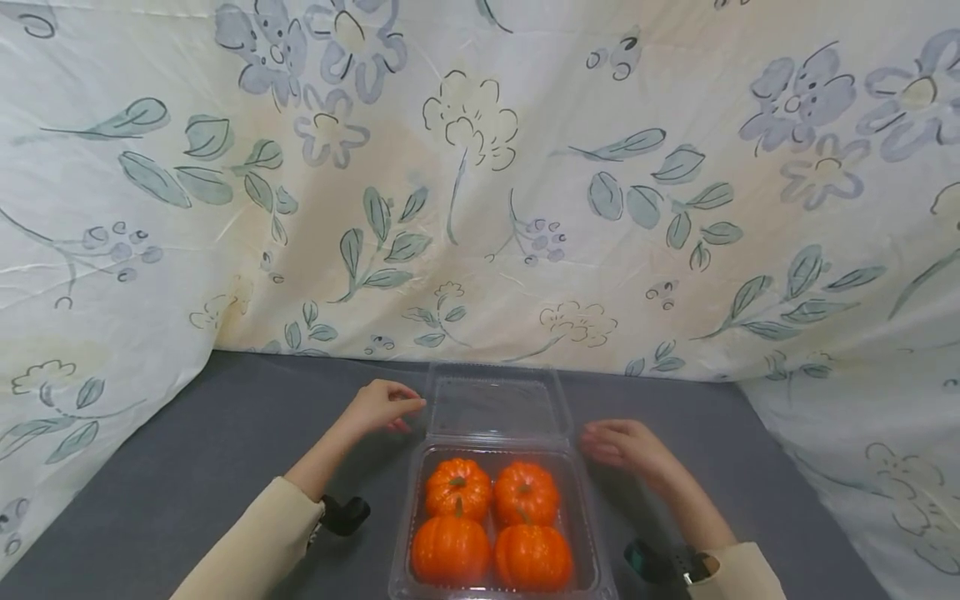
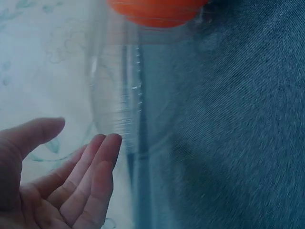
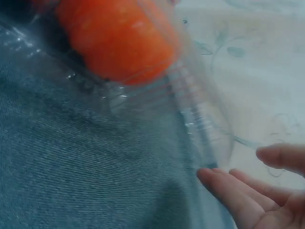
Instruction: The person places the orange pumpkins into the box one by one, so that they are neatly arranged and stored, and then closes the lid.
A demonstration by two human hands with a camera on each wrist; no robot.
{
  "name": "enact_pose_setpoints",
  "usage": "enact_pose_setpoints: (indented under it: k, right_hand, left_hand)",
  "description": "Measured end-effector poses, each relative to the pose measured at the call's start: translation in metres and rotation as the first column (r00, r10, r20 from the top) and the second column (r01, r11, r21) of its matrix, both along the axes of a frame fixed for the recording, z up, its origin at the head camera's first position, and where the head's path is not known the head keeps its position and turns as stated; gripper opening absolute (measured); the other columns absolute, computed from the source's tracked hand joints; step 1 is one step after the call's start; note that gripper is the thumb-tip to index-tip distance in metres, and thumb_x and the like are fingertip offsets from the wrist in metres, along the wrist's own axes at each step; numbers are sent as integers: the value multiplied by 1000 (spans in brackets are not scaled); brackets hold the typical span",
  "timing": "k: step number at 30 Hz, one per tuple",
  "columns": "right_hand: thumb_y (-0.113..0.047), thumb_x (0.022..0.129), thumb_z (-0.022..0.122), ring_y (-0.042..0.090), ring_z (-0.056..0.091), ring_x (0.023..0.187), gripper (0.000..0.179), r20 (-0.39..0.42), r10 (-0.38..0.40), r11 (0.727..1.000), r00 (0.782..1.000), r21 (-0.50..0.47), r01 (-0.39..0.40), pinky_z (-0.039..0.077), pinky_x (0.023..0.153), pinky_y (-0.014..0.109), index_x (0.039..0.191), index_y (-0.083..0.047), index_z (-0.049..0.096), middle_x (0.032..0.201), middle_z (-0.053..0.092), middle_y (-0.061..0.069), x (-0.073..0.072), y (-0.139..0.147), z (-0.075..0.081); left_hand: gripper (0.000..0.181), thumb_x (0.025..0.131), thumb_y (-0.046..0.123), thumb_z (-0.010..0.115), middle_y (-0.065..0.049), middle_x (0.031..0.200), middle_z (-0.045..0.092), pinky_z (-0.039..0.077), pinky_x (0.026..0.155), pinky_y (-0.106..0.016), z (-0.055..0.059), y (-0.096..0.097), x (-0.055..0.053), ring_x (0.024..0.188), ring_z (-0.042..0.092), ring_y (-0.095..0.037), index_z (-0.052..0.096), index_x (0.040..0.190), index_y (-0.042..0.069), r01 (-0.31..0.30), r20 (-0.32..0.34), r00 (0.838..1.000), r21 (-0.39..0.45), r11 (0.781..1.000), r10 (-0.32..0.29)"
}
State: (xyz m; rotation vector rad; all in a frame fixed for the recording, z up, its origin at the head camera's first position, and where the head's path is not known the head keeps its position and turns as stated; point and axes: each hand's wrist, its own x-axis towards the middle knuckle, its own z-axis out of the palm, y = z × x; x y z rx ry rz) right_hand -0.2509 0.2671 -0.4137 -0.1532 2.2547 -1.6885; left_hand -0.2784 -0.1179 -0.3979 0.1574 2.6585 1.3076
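A clear plastic clamshell container (image 1: 405, 533) stands in front of me with its lid (image 1: 495, 408) swung back, away from me. Several small orange pumpkins (image 1: 527, 493) sit in its base in two rows, their stems showing. My left hand (image 1: 384, 407) is beside the lid's left edge, fingers loosely extended and holding nothing. On the other side, my right hand (image 1: 626, 444) hovers near the lid's right edge, also holding nothing. Both wrist views show thumb and fingers apart, fingertips close to the clear lid (image 2: 109, 95); whether they touch it I cannot tell.
A dark grey cloth (image 1: 247, 450) covers the table. Behind it and at both sides hangs a white floral curtain (image 1: 480, 208). Dark wrist-worn devices (image 1: 345, 515) sit at both cuffs.
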Motion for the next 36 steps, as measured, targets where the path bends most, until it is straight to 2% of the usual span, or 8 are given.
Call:
enact_pose_setpoints:
  k: [6,11,16,19,24,26,29,36]
  right_hand:
    - [-9,97,43,30,57,110,47,8,16,995,1000,-101,-15,46,91,36,125,27,31,122,48,37,-9,-8,-8]
    - [-9,96,45,19,60,103,48,31,-40,985,999,-168,45,47,90,30,127,25,30,124,48,34,-11,-16,-12]
    - [-10,96,46,12,61,96,49,41,-96,973,995,-208,102,49,86,27,129,23,30,123,51,32,-10,-23,-11]
    - [-9,95,47,10,62,93,49,50,-127,964,991,-227,135,50,84,27,129,22,31,121,53,29,-9,-25,-9]
    - [-8,95,48,10,63,92,47,60,-182,944,982,-268,191,50,84,28,130,19,33,120,56,25,-8,-28,-5]
    - [-8,95,48,11,63,93,47,62,-206,931,976,-294,216,50,85,28,131,18,32,121,54,26,-7,-30,-3]
    - [-8,94,49,13,63,96,47,69,-242,913,968,-323,251,49,85,30,131,17,33,125,51,28,-5,-32,1]
    - [-10,97,43,15,61,102,44,49,-260,905,964,-335,262,48,87,30,132,15,34,132,44,30,2,-35,7]
  left_hand:
    - [37,89,25,59,-13,90,70,54,60,-35,-8,8,-6,60,66,-19,60,114,-3,-66,89,994,71,995,59]
    - [39,90,21,58,-14,90,70,54,61,-35,-15,10,-11,57,65,-19,56,120,-4,-88,124,990,123,988,73]
    - [35,88,16,61,-12,88,69,54,60,-32,-21,11,-12,58,64,-16,59,117,-4,-103,94,992,166,981,88]
    - [35,87,13,61,-14,88,69,54,61,-32,-21,11,-11,63,65,-17,58,116,-6,-105,76,993,215,971,91]
    - [33,86,8,63,-17,92,67,54,67,-37,-16,11,-7,67,65,-17,56,115,-7,-113,26,994,314,943,111]
    - [32,85,5,63,-17,92,66,55,68,-37,-12,12,-5,67,64,-16,56,113,-6,-118,-1,992,354,928,127]
    - [30,84,4,64,-17,90,66,55,68,-37,-7,13,-1,68,64,-15,55,111,-6,-111,-42,990,381,918,137]
    - [25,85,4,64,-16,90,65,54,70,-40,-3,12,10,70,66,-19,55,107,-2,-62,-153,981,336,940,119]
